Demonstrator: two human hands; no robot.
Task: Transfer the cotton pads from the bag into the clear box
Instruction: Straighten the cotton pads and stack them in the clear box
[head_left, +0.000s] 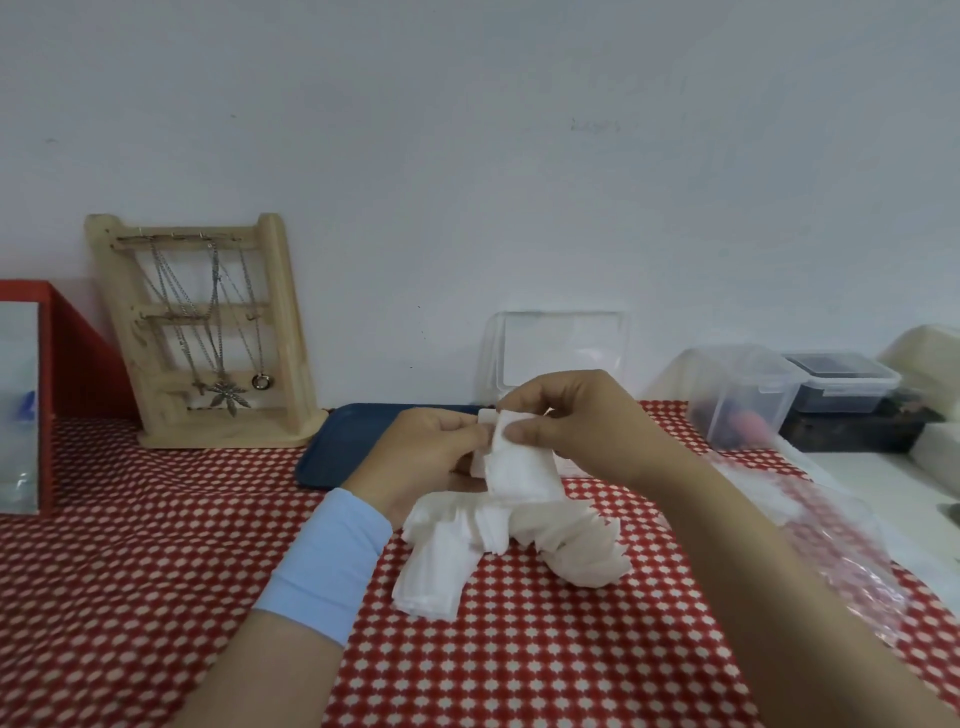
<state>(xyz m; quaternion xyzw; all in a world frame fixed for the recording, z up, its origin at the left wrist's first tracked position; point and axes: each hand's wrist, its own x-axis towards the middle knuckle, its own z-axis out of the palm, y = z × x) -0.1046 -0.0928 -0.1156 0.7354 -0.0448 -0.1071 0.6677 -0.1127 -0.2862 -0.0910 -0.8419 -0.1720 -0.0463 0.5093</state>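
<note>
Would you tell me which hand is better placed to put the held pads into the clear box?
Probably the right hand: it pinches the top of the pads, and the clear box stands just behind it.

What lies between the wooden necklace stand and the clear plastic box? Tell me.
The head view shows a dark blue flat tray on the red checked tablecloth there.

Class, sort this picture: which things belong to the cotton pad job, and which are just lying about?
Job: white square cotton pads, left hand, right hand, crinkled clear plastic bag, clear plastic box.
Lying about: wooden jewellery stand, dark blue tray, red box, lidded clear plastic tubs.
</note>
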